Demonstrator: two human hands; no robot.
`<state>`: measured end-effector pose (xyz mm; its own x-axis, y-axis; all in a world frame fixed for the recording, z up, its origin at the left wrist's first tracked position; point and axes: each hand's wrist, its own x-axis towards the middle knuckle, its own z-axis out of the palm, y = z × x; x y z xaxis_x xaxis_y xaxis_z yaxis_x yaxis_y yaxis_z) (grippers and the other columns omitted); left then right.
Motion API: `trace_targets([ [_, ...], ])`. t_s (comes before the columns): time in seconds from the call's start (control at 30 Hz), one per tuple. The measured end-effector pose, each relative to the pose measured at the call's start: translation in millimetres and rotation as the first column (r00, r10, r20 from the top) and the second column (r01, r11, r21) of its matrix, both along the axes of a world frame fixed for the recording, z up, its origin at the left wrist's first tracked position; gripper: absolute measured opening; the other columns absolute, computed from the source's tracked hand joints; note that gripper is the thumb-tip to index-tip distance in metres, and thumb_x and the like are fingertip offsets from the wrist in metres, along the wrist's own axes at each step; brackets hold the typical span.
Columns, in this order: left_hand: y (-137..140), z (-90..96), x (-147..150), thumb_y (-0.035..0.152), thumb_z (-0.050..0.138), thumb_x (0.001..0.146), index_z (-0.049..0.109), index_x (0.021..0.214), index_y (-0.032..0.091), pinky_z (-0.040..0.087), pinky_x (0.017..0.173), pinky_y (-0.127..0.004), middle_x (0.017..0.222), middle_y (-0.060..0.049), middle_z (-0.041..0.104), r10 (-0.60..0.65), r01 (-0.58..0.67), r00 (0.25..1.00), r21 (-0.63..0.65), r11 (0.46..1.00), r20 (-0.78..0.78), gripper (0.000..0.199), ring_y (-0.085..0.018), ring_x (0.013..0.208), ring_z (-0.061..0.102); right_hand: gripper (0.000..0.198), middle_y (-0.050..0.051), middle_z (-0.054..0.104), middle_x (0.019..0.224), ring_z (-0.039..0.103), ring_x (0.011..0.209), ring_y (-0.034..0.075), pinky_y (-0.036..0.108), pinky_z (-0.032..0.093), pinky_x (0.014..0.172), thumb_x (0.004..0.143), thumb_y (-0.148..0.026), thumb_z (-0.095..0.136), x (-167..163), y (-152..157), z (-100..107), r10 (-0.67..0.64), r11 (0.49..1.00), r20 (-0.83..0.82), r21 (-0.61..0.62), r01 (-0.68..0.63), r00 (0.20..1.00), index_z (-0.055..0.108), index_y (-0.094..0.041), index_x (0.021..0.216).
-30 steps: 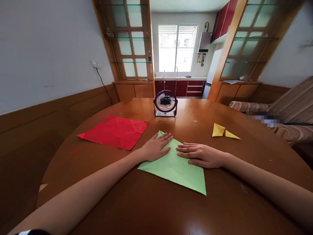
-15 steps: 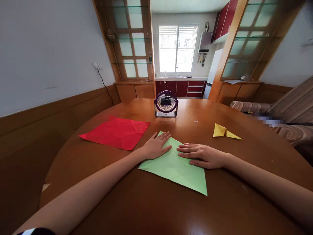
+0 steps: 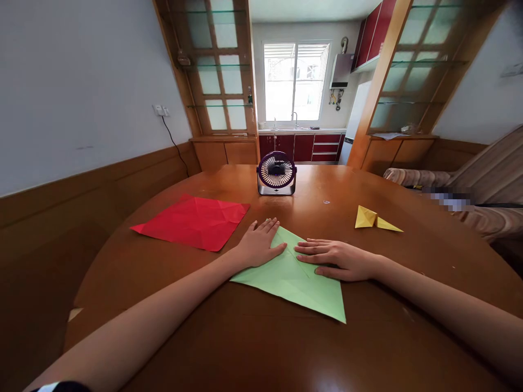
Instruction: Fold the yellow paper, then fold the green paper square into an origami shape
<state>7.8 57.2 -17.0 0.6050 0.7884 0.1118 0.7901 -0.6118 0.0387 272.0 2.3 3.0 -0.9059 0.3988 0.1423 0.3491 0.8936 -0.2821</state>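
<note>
While the glass-shelved cabinet (image 3: 219,50) is holding a small bottle (image 3: 250,96) | folded green paper (image 3: 290,291) is lying on the table (image 3: 220,351) between red paper (image 3: 196,220) and folded yellow paper (image 3: 366,217) | hands: left hand (image 3: 258,245) is resting flat on its left side, thumb spread; right hand (image 3: 335,259) is resting palm-down on its right, fingers extended

Home dining area, wooden table (image 3: 269,348), red kitchen cabinets (image 3: 285,147), water heater (image 3: 342,71)

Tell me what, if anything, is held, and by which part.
Nothing is grasped; left hand rests on the green paper at its left edge, right hand at its right.
</note>
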Motion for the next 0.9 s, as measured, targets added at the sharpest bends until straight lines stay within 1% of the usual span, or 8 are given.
trace_targets([
  [0.1,-1,-0.1,1,0.063,0.024,0.093,0.026,0.151,0.013,0.014,0.118,-0.047,0.157,-0.01,0.022,0.029,-0.029,1.0,-0.002,1.0,-0.009,0.076,-0.025,0.146,0.021,0.052,0.002,0.037,0.152,0.029,0.144,0.02,0.045,0.025,0.121,0.099,-0.029,0.046,0,0,0,0.006,1.0,-0.016,-0.003,-0.006,1.0,0.032,-0.027,0.149],
  [0.3,0,2.4,1,0.065,0.023,0.092,0.022,0.152,0.01,0.009,0.12,-0.048,0.158,-0.01,0.016,0.05,-0.051,0.998,-0.03,0.998,-0.032,0.081,-0.024,0.147,0.017,0.052,0.003,0.037,0.152,0.029,0.144,0.02,0.044,0.025,0.121,0.098,-0.029,0.047,0,0,-1,-0.004,1.0,-0.02,-0.012,0.003,1.0,0.033,-0.027,0.148],
  [0.53,8,5.1,-3,0.065,0.022,0.092,0.021,0.152,0.012,0.003,0.12,-0.05,0.158,-0.008,0.018,0.069,-0.071,0.997,-0.046,0.996,-0.041,0.081,-0.024,0.148,0.015,0.052,0.003,0.039,0.151,0.031,0.143,0.02,0.044,0.025,0.121,0.098,-0.027,0.047,0,0,0,0.009,1.0,-0.032,0.002,-0.009,0.999,0.033,-0.027,0.148],
  [0.6,12,4.4,-5,0.066,0.023,0.092,0.023,0.152,0.011,0.003,0.12,-0.05,0.158,-0.009,0.018,0.105,-0.107,0.994,-0.037,0.994,-0.041,0.082,-0.024,0.148,0.014,0.052,0.003,0.038,0.152,0.03,0.143,0.02,0.044,0.025,0.121,0.098,-0.028,0.047,0,0,0,0.003,1.0,-0.024,-0.002,-0.003,1.0,0.033,-0.027,0.148],
  [0.7,18,4.7,-8,0.067,0.023,0.09,0.022,0.151,0.006,0.007,0.12,-0.049,0.158,-0.011,0.017,0.192,-0.195,0.98,-0.047,0.98,-0.049,0.086,-0.025,0.148,0.013,0.051,0.002,0.038,0.152,0.03,0.144,0.019,0.043,0.024,0.122,0.098,-0.029,0.046,1,-1,0,-0.005,1.0,-0.025,-0.012,0.004,1.0,0.033,-0.027,0.148],
  [0.77,22,6.8,-10,0.068,0.024,0.089,0.02,0.151,0.003,0.01,0.12,-0.046,0.158,-0.013,0.016,0.227,-0.23,0.973,-0.056,0.972,-0.05,0.09,-0.026,0.148,0.011,0.051,0.003,0.039,0.151,0.031,0.143,0.019,0.043,0.024,0.122,0.098,-0.03,0.047,1,0,0,-0.007,1.0,-0.037,-0.018,0.006,0.999,0.034,-0.027,0.148],
  [0.83,22,10.1,-10,0.068,0.026,0.089,0.018,0.151,0.001,0.01,0.12,-0.044,0.158,-0.014,0.013,0.229,-0.23,0.973,-0.04,0.972,-0.035,0.092,-0.027,0.148,0.009,0.051,0.003,0.039,0.151,0.031,0.143,0.019,0.043,0.024,0.121,0.098,-0.03,0.047,1,0,0,-0.009,1.0,-0.04,-0.018,0.009,0.999,0.034,-0.027,0.147],
  [0.9,19,13.6,-8,0.067,0.027,0.09,0.015,0.152,0.0,0.009,0.121,-0.043,0.159,-0.014,0.009,0.182,-0.182,0.983,-0.007,0.983,-0.015,0.092,-0.026,0.148,0.005,0.052,0.003,0.038,0.152,0.03,0.143,0.019,0.043,0.024,0.122,0.098,-0.029,0.047,1,0,0,-0.002,1.0,-0.034,-0.013,0.002,0.999,0.034,-0.027,0.148],
])
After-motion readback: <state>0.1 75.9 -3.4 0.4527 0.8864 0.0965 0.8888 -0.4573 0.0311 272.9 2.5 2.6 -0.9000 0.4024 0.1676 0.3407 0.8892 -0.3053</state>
